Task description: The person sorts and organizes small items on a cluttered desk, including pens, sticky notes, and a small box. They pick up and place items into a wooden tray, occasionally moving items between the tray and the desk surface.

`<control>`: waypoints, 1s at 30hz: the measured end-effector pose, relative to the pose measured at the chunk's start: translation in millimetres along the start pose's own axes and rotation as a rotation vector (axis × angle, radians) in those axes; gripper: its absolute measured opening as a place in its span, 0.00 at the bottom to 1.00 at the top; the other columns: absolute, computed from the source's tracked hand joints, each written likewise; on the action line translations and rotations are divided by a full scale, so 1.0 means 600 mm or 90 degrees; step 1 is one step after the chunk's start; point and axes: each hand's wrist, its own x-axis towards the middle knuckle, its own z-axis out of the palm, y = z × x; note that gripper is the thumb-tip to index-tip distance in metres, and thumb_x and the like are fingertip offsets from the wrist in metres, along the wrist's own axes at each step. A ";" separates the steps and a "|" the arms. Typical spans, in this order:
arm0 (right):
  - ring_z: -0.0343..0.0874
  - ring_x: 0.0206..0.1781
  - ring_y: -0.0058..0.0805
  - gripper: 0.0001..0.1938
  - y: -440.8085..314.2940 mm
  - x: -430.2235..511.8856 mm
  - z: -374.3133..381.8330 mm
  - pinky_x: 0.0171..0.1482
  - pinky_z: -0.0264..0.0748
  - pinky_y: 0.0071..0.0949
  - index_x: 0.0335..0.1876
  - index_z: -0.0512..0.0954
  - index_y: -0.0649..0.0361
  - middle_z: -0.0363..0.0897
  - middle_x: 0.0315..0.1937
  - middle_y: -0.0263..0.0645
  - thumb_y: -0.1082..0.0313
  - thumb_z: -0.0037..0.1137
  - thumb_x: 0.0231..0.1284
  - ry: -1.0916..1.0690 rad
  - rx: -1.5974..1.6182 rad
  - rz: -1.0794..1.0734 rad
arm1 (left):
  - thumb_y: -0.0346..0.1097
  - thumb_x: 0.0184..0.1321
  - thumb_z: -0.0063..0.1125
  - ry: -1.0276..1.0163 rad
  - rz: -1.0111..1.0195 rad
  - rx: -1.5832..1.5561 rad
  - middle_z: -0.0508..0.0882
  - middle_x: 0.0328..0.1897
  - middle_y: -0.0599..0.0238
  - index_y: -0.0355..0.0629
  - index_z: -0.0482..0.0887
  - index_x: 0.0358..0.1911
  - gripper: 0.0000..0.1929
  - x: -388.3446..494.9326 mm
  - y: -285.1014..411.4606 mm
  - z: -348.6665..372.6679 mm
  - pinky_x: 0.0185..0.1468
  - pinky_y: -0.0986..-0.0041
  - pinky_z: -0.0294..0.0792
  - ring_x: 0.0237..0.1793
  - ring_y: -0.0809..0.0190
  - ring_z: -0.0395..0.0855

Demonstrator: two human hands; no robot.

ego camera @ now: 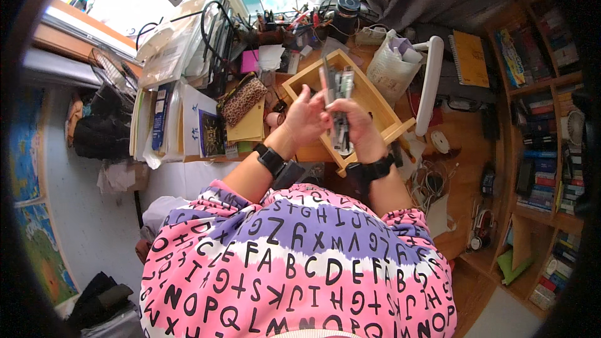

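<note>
My right hand (354,119) grips a bundle of pens (339,89) above a light wooden drawer box (371,87). Beside it my left hand (305,115) has its fingers partly spread and touches the bundle's left side; whether it holds any pen cannot be told. The box stands tilted at the desk's front edge, with small items at its near end partly hidden by my hand. To the left of my left hand lies a leopard-print pouch (244,103) on yellow paper (246,124).
Upright files and papers (159,117) stand at the left. A bubble-wrap bag (392,68) and a white curved bar (429,84) are right of the box. Behind are a dark lidded jar (347,11) and a pink note pad (250,61). Coiled cables (429,180) lie lower right, near bookshelves (540,150).
</note>
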 end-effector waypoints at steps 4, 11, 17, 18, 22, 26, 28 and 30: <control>0.77 0.26 0.25 0.05 0.002 0.043 -0.019 0.31 0.74 0.27 0.34 0.80 0.60 0.80 0.26 0.37 0.68 0.57 0.55 0.533 -0.338 -0.216 | 0.69 0.68 0.26 0.167 0.026 0.137 0.66 0.72 0.51 0.44 0.62 0.70 0.39 -0.052 0.017 0.021 0.75 0.59 0.49 0.73 0.50 0.59; 0.76 0.26 0.24 0.12 -0.003 0.024 -0.047 0.29 0.74 0.24 0.47 0.72 0.61 0.79 0.30 0.39 0.75 0.54 0.56 0.432 -0.089 -0.333 | 0.46 0.72 0.48 0.488 -0.014 0.446 0.73 0.64 0.48 0.34 0.64 0.67 0.27 -0.238 0.096 -0.022 0.59 0.72 0.71 0.64 0.59 0.72; 0.76 0.26 0.24 0.13 0.098 0.073 0.072 0.29 0.74 0.23 0.46 0.72 0.64 0.78 0.30 0.39 0.75 0.55 0.54 0.381 -0.101 -0.245 | 0.33 0.68 0.53 0.549 0.046 0.393 0.80 0.50 0.60 0.35 0.70 0.62 0.21 -0.396 0.075 -0.082 0.55 0.77 0.70 0.59 0.65 0.74; 0.76 0.26 0.24 0.13 0.119 0.078 0.091 0.29 0.74 0.23 0.46 0.72 0.64 0.78 0.30 0.39 0.75 0.55 0.54 0.366 -0.097 -0.225 | 0.34 0.67 0.52 0.615 -0.052 0.466 0.81 0.52 0.63 0.41 0.72 0.62 0.20 -0.423 0.081 -0.083 0.63 0.70 0.64 0.62 0.63 0.71; 0.76 0.27 0.23 0.14 0.199 0.100 0.165 0.29 0.72 0.23 0.47 0.74 0.63 0.78 0.27 0.36 0.72 0.57 0.54 0.289 -0.235 -0.125 | 0.40 0.64 0.56 0.651 -0.099 0.310 0.81 0.58 0.61 0.49 0.75 0.60 0.20 -0.544 0.097 -0.093 0.60 0.52 0.65 0.58 0.59 0.75; 0.73 0.25 0.20 0.13 0.275 0.104 0.226 0.29 0.68 0.23 0.45 0.77 0.61 0.75 0.25 0.31 0.70 0.59 0.53 0.156 -0.467 0.053 | 0.43 0.64 0.56 0.667 0.015 0.173 0.83 0.53 0.56 0.46 0.78 0.54 0.17 -0.679 0.118 -0.143 0.53 0.54 0.73 0.53 0.54 0.81; 0.72 0.24 0.19 0.13 0.312 0.104 0.245 0.27 0.67 0.22 0.44 0.76 0.61 0.73 0.24 0.29 0.72 0.59 0.52 0.122 -0.563 0.146 | 0.43 0.65 0.56 0.673 0.150 0.141 0.83 0.52 0.54 0.45 0.79 0.52 0.17 -0.737 0.125 -0.185 0.50 0.56 0.75 0.49 0.53 0.82; 0.72 0.23 0.19 0.14 0.352 0.108 0.255 0.26 0.66 0.22 0.44 0.76 0.62 0.72 0.23 0.29 0.73 0.60 0.51 0.082 -0.637 0.209 | 0.45 0.66 0.55 0.681 0.247 0.085 0.83 0.48 0.52 0.41 0.79 0.50 0.16 -0.782 0.144 -0.235 0.50 0.59 0.76 0.47 0.53 0.83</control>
